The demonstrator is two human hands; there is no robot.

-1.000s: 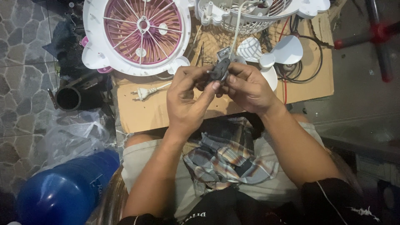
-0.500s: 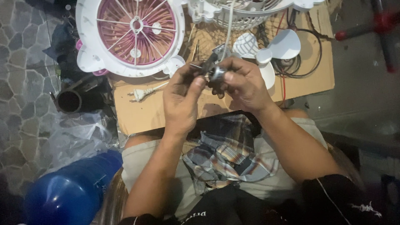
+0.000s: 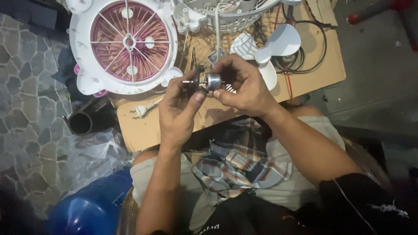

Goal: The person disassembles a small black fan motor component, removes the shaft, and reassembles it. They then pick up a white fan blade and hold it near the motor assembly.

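Both hands hold a small fan motor rotor (image 3: 210, 81), a metal cylinder on a thin shaft, above a cardboard sheet (image 3: 313, 74). My left hand (image 3: 178, 109) pinches the dark end part and shaft from the left. My right hand (image 3: 244, 87) grips the silvery cylinder from the right. A white fan housing with a pink grille (image 3: 126, 43) lies just beyond my left hand. White fan blades (image 3: 272, 50) lie beyond my right hand.
A white wire basket (image 3: 230, 15) with parts sits at the top. Black cables (image 3: 305, 61) coil beside the blades. A white plug (image 3: 141, 111) lies on the cardboard. A black pipe (image 3: 82, 122) and a blue jug (image 3: 93, 209) are at the left. A checked cloth (image 3: 244, 167) lies on my lap.
The hands have drawn the motor part out so its silvery cylinder and shaft now show between the fingers. The view has shifted slightly, moving the fan housing leftward.
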